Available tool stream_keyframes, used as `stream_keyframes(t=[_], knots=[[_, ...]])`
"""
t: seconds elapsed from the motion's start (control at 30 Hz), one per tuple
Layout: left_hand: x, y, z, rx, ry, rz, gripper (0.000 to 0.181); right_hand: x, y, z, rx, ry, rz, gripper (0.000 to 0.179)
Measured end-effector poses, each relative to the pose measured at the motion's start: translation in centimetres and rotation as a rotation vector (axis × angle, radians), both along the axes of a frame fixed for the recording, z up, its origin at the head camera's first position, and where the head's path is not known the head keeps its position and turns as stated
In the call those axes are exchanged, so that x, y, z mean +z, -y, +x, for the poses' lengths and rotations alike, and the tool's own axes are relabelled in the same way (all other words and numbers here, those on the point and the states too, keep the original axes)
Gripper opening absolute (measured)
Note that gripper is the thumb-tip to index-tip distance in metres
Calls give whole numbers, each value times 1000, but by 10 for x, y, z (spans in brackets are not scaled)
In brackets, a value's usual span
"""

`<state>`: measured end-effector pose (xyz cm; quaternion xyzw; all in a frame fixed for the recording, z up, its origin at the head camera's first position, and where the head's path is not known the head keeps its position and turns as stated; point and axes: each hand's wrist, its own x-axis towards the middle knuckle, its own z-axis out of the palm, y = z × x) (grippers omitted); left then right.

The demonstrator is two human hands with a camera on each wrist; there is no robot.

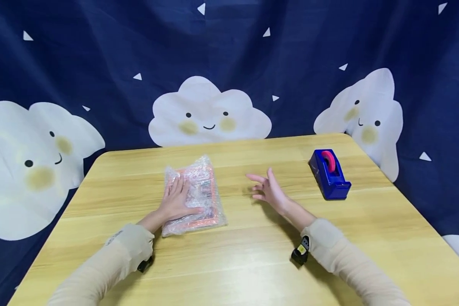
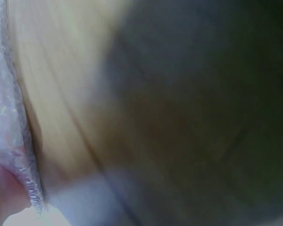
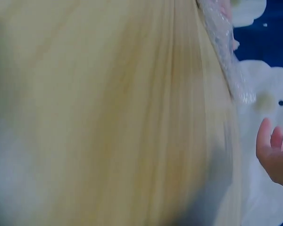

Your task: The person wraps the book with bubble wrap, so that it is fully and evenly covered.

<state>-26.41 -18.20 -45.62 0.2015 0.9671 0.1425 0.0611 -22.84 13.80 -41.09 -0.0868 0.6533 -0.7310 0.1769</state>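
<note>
A flat item with an orange-red border, covered in clear bubble wrap (image 1: 202, 187), lies on the wooden table (image 1: 229, 272). My left hand (image 1: 177, 203) rests on its left part, fingers spread and thumb pointing right. In the left wrist view, the edge of the bubble wrap (image 2: 12, 108) runs down the left side beside part of that hand. To the right of the package, my right hand (image 1: 271, 192) is held over the table with nothing in it, fingers loosely extended. The right wrist view shows its fingers (image 3: 264, 136) at the right edge.
A blue tape dispenser (image 1: 330, 176) with a pink-red roll stands at the right of the table, beyond my right hand. Behind the table's far edge hangs a dark blue curtain (image 1: 237, 51) with smiling white clouds. Both forearms wear light sleeves with small dark devices under the wrists.
</note>
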Motion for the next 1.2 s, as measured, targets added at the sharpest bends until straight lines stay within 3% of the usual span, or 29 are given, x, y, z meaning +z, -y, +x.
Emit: stream_keyframes(t=[0.3, 0.6, 0.87, 1.03, 1.2], knots=[[-1, -2, 2, 4, 9, 13, 120, -4, 26, -6, -18, -88, 16, 90], [1, -5, 1, 2, -3, 3, 119, -2, 45, -15, -31, 15, -33, 82], [2, -5, 1, 3, -16, -6, 118, -3, 66, -23, -10, 63, 17, 69], [1, -3, 1, 12, -17, -11, 117, -5, 76, -32, 92, 91, 88, 64], [2, -1, 2, 9, -28, 20, 119, -6, 85, -45, 236, 132, 200, 46]])
